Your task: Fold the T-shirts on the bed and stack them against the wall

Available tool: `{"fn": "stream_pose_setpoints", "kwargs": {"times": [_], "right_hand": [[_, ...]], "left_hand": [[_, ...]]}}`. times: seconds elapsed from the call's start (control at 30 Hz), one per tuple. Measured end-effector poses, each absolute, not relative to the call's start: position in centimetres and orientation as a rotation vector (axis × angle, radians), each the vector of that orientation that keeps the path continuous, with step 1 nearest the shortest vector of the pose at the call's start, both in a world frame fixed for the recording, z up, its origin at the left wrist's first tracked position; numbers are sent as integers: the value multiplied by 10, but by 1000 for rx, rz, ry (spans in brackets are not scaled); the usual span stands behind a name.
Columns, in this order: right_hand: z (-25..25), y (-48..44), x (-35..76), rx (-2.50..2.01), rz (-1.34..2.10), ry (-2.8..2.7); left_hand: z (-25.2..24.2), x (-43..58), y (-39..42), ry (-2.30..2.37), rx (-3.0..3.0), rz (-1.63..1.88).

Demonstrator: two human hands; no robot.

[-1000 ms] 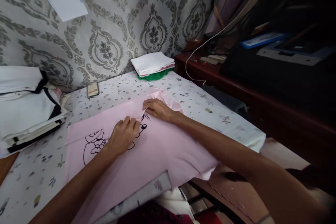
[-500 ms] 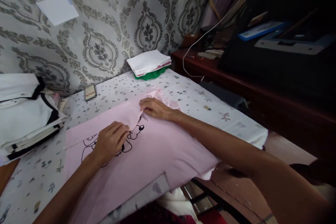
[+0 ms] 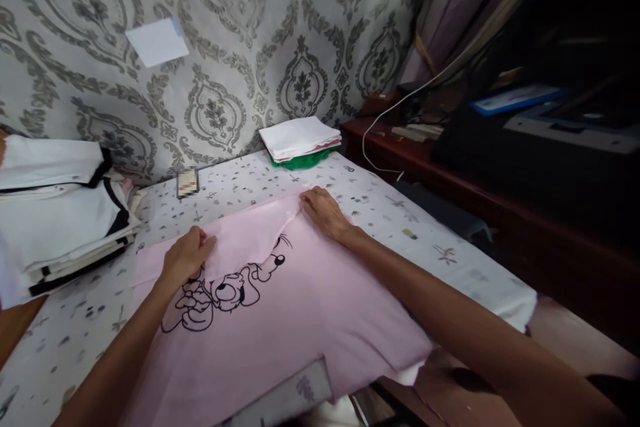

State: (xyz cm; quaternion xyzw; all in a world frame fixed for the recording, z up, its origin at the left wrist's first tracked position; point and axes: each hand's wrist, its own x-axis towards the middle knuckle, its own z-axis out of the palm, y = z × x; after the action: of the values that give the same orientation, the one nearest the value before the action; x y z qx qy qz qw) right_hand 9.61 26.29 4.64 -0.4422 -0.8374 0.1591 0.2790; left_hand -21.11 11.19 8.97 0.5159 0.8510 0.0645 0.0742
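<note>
A pink T-shirt [image 3: 300, 307] with a black cartoon-dog line print lies spread out before me, its far part folded over toward me. My left hand [image 3: 187, 255] is at the left portion of the fold, fingers curled and closed on the cloth. Farther right, my right hand [image 3: 324, 212] pinches the folded cloth near the shirt's far edge. The flap between the hands hangs over part of the print. My right forearm crosses above the shirt's right side.
Folded white garments with black trim [image 3: 65, 213] are stacked at the left. A smaller stack of folded clothes [image 3: 300, 139], white over green, sits at the back. A small pixelated card-like item [image 3: 188, 183] is near the wall. A dark red desk [image 3: 390, 153] with a white cable stands right.
My left hand has moved left along the fold, uncovering more of the print. My right hand has shifted to the right with the cloth edge. The view has tilted slightly.
</note>
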Motion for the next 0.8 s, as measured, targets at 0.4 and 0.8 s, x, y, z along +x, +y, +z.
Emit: {"fn": "stream_pose_setpoints", "kwargs": {"times": [0.4, 0.8], "right_hand": [[39, 265, 94, -1123, 271, -2302], [58, 247, 92, -598, 350, -2595]], "left_hand": [[88, -201, 90, 2536, 1944, 510], [88, -118, 70, 1506, 2451, 458]]}}
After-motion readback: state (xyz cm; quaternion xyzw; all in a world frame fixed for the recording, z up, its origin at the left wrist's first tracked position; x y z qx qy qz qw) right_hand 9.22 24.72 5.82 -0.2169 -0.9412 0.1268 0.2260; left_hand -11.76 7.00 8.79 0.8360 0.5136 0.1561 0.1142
